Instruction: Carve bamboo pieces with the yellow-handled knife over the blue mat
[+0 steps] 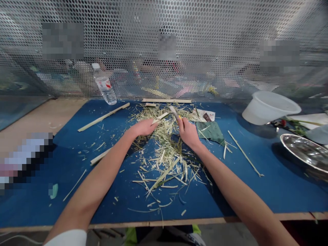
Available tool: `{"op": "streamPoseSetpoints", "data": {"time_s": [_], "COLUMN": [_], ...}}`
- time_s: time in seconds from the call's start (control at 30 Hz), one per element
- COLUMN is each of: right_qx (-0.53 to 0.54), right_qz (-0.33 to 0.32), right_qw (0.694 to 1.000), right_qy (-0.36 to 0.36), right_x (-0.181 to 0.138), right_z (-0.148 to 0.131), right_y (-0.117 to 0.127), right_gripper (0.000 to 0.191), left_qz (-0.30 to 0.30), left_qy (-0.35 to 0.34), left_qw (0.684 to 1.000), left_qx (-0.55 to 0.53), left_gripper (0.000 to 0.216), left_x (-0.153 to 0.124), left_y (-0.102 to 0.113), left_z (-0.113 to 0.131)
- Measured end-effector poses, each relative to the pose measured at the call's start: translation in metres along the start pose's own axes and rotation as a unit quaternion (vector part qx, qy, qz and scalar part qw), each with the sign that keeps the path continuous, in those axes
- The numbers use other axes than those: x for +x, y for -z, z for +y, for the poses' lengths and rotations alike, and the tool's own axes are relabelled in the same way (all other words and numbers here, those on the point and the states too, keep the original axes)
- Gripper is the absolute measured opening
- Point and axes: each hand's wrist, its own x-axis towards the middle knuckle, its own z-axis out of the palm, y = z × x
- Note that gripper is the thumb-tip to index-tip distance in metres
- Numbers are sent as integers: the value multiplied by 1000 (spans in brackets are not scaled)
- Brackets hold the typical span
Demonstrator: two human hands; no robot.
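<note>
Bamboo strip (160, 118) is mid-mat above the shavings (166, 160), your left hand (143, 128) clamped on it and right hand (188, 133) closed round the knife (175, 112). Probably light, stiff, splintery: grip it close behind the cut.

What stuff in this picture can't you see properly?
Head view only:
Tool in the right hand: fingers hide its handle.
Pale strip in the left hand: one end covered.
Things behind the mesh screen: too blurred.
Metal tray: cut off by the right edge.
</note>
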Motion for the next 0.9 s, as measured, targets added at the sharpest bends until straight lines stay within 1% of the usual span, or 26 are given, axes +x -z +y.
{"op": "streamPoseSetpoints", "data": {"time_s": [0.07,0.1,0.17,0.3,0.4,0.57,0.7,0.9], "right_qx": [15,22,30,16,-21,-90,-139,-162], "right_qz": [16,11,-18,-97,-130,-141,-145,-147], "right_qw": [1000,1000,999,992,987,984,978,973], "right_qy": [2,10,34,84,87,67,58,71], "right_x": [0,0,-3,-10,-12,-17,-19,-19], "right_z": [4,4,1,-11,-19,-32,-40,-40], "right_y": [2,3,3,-2,-4,1,6,9], "right_gripper": [44,42,39,38,36,32,37,41], "left_qz": [-11,-12,-8,-1,-7,-14,-12,-8], "left_qy": [20,28,40,38,40,48,57,62], "left_qw": [999,999,999,998,996,994,995,995], "left_qx": [24,30,35,51,80,95,83,82], "left_gripper": [49,51,53,53,54,54,54,56], "left_x": [1,1,0,-2,-2,-3,-4,-4], "left_y": [-5,-7,-11,-14,-15,-14,-12,-12], "left_z": [-2,-2,-1,3,6,9,10,10]}}
